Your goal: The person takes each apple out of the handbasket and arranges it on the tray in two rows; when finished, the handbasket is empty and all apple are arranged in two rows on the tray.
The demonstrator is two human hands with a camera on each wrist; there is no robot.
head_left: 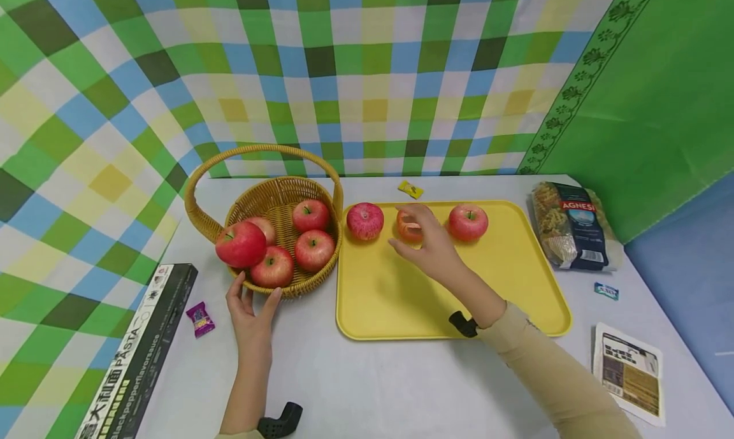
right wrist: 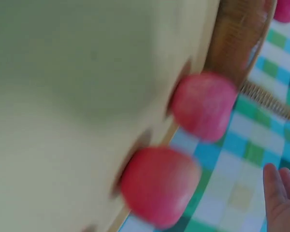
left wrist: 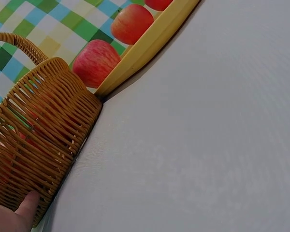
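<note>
My left hand [head_left: 250, 313] holds the near side of a wicker basket [head_left: 312, 287]; in the left wrist view its thumb [left wrist: 29, 205] lies against the woven wall. Inside sit several red apples, and one apple [head_left: 241, 244] lies over the left rim beneath the handle. My right hand [head_left: 430, 246] is over the yellow tray [head_left: 395, 311], fingers apart and holding nothing. It partly covers the middle apple [head_left: 406, 227]. Along the tray's far edge, a dark pink apple [head_left: 364, 221] sits to the left and another apple [head_left: 467, 222] to the right.
A pasta bag [head_left: 573, 225] stands right of the tray, with a blue candy [head_left: 606, 290] and a flat printed packet [head_left: 627, 372] nearer. A long black-and-white box [head_left: 140, 350] and a purple candy [head_left: 200, 319] lie at left. Behind the tray is a yellow candy [head_left: 410, 189].
</note>
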